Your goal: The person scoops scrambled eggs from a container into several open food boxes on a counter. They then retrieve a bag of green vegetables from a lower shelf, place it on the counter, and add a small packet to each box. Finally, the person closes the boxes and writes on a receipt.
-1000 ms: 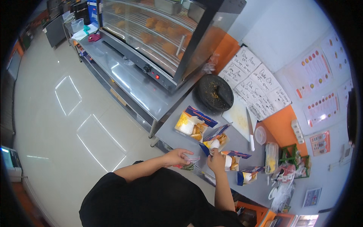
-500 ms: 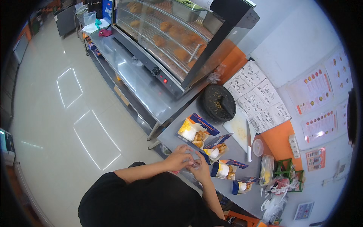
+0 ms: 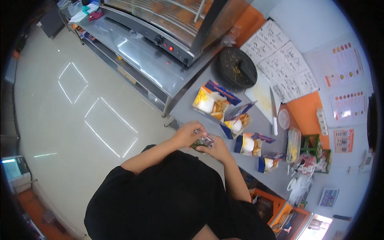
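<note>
Head view shows both hands meeting over the near edge of a grey countertop (image 3: 188, 110), fingers curled inward and pinching a small dark green packet with a shiny clear wrapper (image 3: 203, 142) held between them. The left hand (image 3: 187, 134) closes over the packet from the left, its fingertips bent down onto the wrapper; the right hand (image 3: 218, 149) cups it from below and the right, thumb pressed against the crinkled edge. How tightly each finger grips is too small to tell. The packet sits just above the counter's front edge, close to the person's black-sleeved chest. Just beyond the hands stands a row of open blue-and-orange cardboard meal boxes: the largest one (image 3: 214, 105) holds white rice and fried pieces, a second (image 3: 239, 121) lies just beside the right hand, a third (image 3: 250, 143) and a fourth, smaller one (image 3: 269, 163) trail off to the right. Farther back lies a white cutting board (image 3: 260, 96) with a long silver-bladed knife (image 3: 273, 112) along its right side, and a round black pan with crumbs (image 3: 237, 69) behind it. A stainless steel glass-fronted warming cabinet (image 3: 172, 24) stands on a steel table to the left rear, and handwritten white paper sheets (image 3: 280, 64) hang on the wall.
</note>
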Demonstrator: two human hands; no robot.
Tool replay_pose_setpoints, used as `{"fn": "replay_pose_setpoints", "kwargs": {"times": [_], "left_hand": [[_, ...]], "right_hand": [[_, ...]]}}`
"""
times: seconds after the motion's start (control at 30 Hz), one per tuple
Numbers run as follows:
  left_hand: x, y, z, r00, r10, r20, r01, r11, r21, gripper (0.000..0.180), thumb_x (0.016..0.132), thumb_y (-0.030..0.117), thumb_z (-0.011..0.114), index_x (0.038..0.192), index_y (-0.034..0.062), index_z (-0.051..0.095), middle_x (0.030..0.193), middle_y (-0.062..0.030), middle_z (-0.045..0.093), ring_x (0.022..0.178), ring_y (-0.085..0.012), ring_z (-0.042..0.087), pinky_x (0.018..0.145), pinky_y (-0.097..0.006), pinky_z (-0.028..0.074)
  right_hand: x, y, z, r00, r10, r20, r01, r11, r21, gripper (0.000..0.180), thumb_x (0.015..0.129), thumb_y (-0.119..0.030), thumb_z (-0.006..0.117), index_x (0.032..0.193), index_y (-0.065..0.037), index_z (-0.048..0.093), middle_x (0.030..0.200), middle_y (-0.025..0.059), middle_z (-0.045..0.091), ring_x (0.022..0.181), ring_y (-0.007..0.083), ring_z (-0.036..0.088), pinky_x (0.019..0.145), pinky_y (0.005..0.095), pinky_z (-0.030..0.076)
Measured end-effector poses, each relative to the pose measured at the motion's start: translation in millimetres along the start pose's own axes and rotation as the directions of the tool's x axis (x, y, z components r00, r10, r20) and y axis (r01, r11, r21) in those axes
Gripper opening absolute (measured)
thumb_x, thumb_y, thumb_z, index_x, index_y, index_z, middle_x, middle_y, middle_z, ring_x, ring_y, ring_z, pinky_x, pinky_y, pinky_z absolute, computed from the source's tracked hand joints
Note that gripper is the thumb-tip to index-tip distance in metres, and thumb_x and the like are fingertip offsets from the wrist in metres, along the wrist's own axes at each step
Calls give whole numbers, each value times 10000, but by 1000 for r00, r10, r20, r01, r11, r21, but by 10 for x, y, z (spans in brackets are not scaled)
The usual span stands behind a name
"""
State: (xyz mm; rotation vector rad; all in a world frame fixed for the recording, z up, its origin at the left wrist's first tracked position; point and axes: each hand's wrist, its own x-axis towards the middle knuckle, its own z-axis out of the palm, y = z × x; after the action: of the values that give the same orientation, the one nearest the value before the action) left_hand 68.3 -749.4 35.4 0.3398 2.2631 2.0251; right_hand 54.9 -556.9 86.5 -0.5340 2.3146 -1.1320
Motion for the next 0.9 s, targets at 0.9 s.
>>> {"fn": "replay_pose_setpoints", "kwargs": {"times": [0.9], "left_hand": [[-321, -209, -193, 986, -131, -105, 134, 991, 19, 414, 914, 259, 700, 1257, 44, 611, 1151, -97, 651, 898, -173, 635, 803, -335, 505]], "right_hand": [[1072, 158, 165, 887, -323, -330, -105, 556, -825, 218, 776, -183, 643, 962, -99, 722, 908, 125, 670, 956, 296, 623, 821, 454, 471]]}}
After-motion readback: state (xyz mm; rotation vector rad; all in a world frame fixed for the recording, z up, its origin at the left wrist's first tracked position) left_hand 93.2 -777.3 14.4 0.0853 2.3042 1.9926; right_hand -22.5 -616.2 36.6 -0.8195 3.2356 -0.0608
